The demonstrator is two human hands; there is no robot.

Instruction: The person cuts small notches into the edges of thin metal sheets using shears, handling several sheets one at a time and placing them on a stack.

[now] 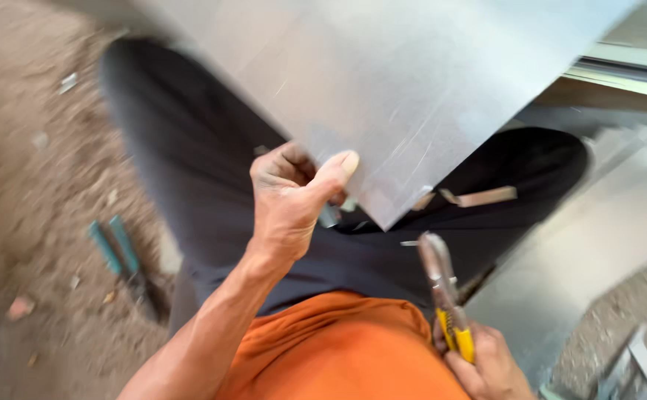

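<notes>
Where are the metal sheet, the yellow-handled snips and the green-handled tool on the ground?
Metal sheet (405, 81): head view, on its bare grey face.
Yellow-handled snips (446, 296): head view, where the blades meet the handles.
Green-handled tool (116, 248): head view, on its handles, on the dirt.

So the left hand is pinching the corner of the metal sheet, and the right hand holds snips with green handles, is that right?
Not quite: the snips in the right hand have yellow handles, as the head view shows. The green-handled tool lies on the dirt ground, untouched. The rest stands: the left hand grips the metal sheet near its lower corner, thumb on top.
</notes>
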